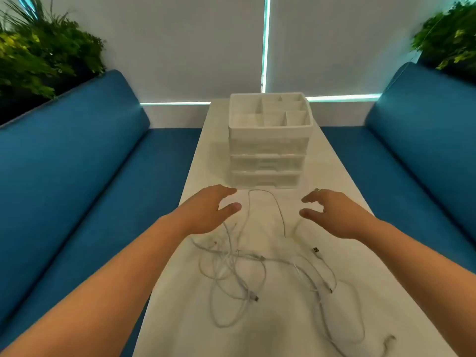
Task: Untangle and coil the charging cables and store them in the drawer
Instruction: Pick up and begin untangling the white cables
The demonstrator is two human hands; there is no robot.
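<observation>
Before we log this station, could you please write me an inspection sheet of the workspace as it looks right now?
Surface: long white table, bare at its near end.
Job's things: white drawer unit at the far end, drawers closed, divided tray on top.
Clutter: nothing seen.
Hands: left hand and right hand open, fingers spread above the table, holding nothing.
Cables: white charging cables lie tangled and loose between the hands and the near edge; several plug ends show.
Surroundings: blue benches on both sides, green plants behind them, pale blinds ahead.
</observation>
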